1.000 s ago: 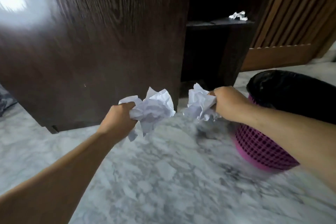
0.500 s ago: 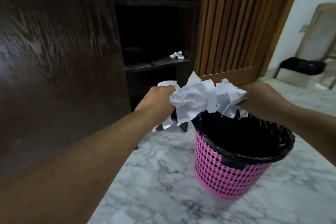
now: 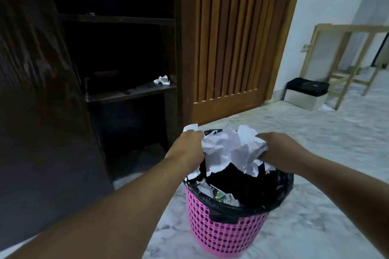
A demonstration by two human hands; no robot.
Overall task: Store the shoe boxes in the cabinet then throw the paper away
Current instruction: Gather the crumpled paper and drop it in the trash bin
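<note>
Left hand (image 3: 189,149) and right hand (image 3: 282,151) each clench crumpled white paper (image 3: 229,149), both grips grasping the wad from opposite sides, held right above the open mouth of the pink waste basket (image 3: 221,229). Basket has a black liner (image 3: 263,193), some scraps inside, stands on marble floor (image 3: 315,227). Another small crumpled paper (image 3: 162,80) lies at right front edge of the dark cabinet's (image 3: 117,94) middle shelf. Slatted wooden door (image 3: 231,38) behind.
</note>
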